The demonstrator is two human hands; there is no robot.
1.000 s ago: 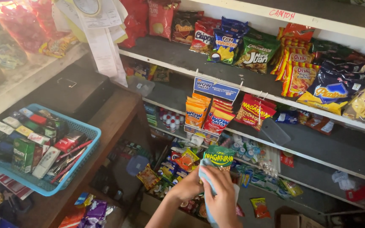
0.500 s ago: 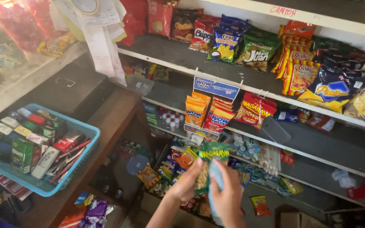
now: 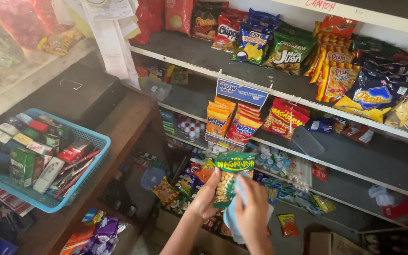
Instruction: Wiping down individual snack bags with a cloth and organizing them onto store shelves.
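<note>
Head view: looking down at two bare hands in front of stocked shop shelves.
Left fingers: left hand curled shut round the left edge of a green-topped snack packet, thumb across the front, fingertips tucked behind it.
Right fingers: right hand pressed flat over a pale blue cloth, fingers close together, pinning the cloth against the packet's right side.
Packet's place: right between the two hands, held up in the air, just in front of the lower shelf.
Packet's lie: long axis near upright, green header at the top, clear window with light-coloured nuts below; front face turned towards the camera.
How it handles, by my reckoning: light, thin crinkly film, likely slick; loose contents will shift and could crush under a hard squeeze.
Where to hold: I'd say the side seams or the flat header, not the bulging middle.
Beyond the fingers: above them, orange sachets hanging in a display box; a red snack bag up to the right.
Far left of the hands: blue basket of small boxes on a wooden counter.
</note>
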